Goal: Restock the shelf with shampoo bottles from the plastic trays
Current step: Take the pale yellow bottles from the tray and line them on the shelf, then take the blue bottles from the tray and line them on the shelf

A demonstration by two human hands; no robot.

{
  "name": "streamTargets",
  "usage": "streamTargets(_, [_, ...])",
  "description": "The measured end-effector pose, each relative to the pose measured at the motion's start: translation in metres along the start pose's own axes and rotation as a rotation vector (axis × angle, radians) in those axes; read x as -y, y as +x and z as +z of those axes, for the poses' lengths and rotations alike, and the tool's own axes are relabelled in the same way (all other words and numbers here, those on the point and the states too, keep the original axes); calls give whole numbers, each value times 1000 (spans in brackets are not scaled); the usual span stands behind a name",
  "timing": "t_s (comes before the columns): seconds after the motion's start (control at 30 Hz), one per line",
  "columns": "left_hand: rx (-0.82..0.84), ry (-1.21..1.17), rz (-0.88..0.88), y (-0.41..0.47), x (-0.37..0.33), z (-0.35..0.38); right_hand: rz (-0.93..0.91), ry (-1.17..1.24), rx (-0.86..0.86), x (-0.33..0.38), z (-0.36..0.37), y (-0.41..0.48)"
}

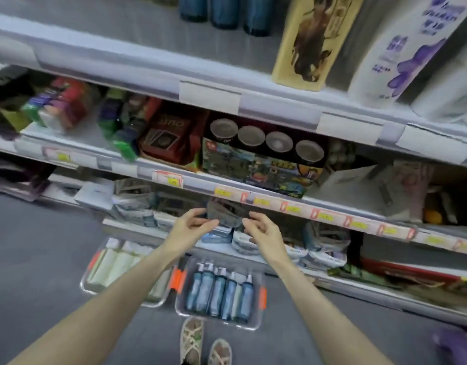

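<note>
Two clear plastic trays sit on the grey floor in front of my feet. The right tray (256, 325) holds several blue pump bottles (222, 292) lying side by side. The left tray (85, 284) holds several pale white-green bottles (114, 268). Both arms reach forward above the trays. My left hand (190, 227) and my right hand (264, 233) hover with loosely curled fingers, facing each other and holding nothing, just below the price-tag rail of a low shelf. On the top shelf stand dark blue bottles (224, 11).
Shelves run across the view: toy and card boxes (256, 167) on the middle shelf, stacked packets (243, 241) on the low shelf behind my hands, a large white and purple bottle (400, 51) top right. My sandalled feet (203, 343) stand near the right tray.
</note>
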State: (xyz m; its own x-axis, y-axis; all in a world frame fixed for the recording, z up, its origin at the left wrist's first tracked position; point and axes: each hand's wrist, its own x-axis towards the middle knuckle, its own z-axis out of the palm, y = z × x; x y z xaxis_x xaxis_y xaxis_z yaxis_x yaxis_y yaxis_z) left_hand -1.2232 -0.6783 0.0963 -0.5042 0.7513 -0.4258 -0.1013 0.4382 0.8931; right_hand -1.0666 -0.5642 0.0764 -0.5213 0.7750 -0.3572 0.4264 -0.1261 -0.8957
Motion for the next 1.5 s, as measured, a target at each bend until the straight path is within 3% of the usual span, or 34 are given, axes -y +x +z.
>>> streamTargets(0.37, [-23,4,-339,77,228,5,332,-3,32,-196,76,60])
streamTargets(0.67, [-40,-5,-487,144,415,39,500,-16,-30,-373,138,117])
streamTargets(0.9, [-47,4,-501,188,526,66,569,-19,0,-479,173,153])
streamTargets(1.2, [14,83,-433,229,594,85,632,-33,-10,-559,194,181])
streamTargets(1.5, [20,461,-387,245,606,89,588,-249,-73,-587,213,188])
